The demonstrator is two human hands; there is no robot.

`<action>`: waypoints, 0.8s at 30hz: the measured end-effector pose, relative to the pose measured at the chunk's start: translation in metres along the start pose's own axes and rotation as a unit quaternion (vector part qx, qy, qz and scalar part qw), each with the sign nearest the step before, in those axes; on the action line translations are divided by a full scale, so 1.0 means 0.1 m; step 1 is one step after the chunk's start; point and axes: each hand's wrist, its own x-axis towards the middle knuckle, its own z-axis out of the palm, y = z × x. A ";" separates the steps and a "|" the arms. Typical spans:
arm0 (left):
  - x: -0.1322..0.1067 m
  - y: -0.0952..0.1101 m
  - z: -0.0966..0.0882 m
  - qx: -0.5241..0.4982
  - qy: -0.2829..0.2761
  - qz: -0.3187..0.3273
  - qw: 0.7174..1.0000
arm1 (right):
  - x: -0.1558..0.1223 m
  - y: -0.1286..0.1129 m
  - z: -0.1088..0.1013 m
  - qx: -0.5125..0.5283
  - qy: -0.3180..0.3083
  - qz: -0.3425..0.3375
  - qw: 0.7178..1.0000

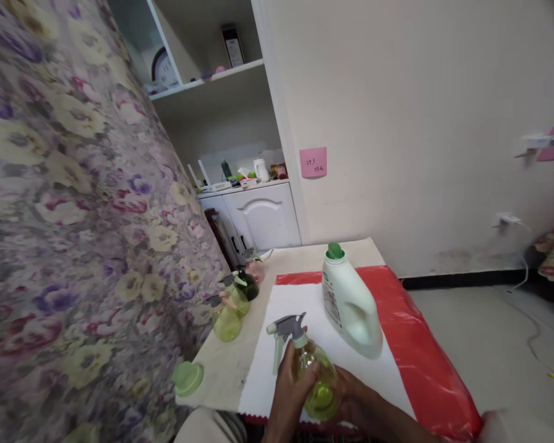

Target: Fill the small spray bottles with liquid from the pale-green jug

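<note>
Both my hands are around a yellow-green see-through spray bottle (322,394) with a grey and pale green trigger head (290,326). My left hand (290,381) is wrapped round its upper left side, thumb across the front. On the lower right side, my right hand (348,394) grips the bottle, its fingers partly hidden behind it. The bottle tilts slightly above a white sheet (268,375). Just beyond stands a large pale green jug (355,307) with an uncapped neck and a green spout inside. A green cap (187,378) lies at the table's left front corner.
Several spray bottles line the table's left side, including a yellow-green one (227,323), a dark one (248,284) and a pink one (255,269). Red plastic sheeting (415,344) covers the table's right side. A floral curtain (96,246) hangs close at left; a white cabinet (268,215) stands behind.
</note>
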 end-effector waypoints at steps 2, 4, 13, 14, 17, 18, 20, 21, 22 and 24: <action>-0.01 -0.05 -0.02 0.010 -0.005 0.000 1.000 | 0.02 -0.07 0.04 -0.070 0.010 -0.046 0.996; -0.03 -0.10 -0.03 0.030 -0.017 -0.009 0.999 | 0.03 -0.14 0.10 -0.130 0.014 -0.088 0.987; -0.05 -0.04 0.06 -0.011 -0.054 0.018 0.998 | -0.09 -0.24 0.28 -0.238 0.063 -0.133 0.960; -0.04 -0.03 0.07 -0.016 -0.062 0.024 0.998 | -0.10 -0.23 0.27 -0.257 0.079 -0.131 0.954; -0.03 0.00 0.08 -0.012 -0.075 0.034 0.997 | -0.14 -0.21 0.24 -0.305 0.120 -0.126 0.936; -0.03 0.02 0.08 -0.009 -0.078 0.036 0.996 | -0.15 -0.21 0.23 -0.309 0.121 -0.128 0.935; -0.04 0.05 0.09 0.006 -0.089 0.039 0.995 | -0.17 -0.22 0.24 -0.313 0.114 -0.142 0.932; -0.05 0.07 0.10 0.018 -0.098 0.038 0.994 | -0.18 -0.23 0.25 -0.316 0.110 -0.152 0.930; -0.06 0.09 0.11 0.031 -0.107 0.034 0.993 | -0.19 -0.24 0.27 -0.318 0.106 -0.162 0.928; -0.08 0.11 0.11 0.043 -0.118 0.019 0.992 | -0.21 -0.27 0.30 -0.315 0.103 -0.176 0.927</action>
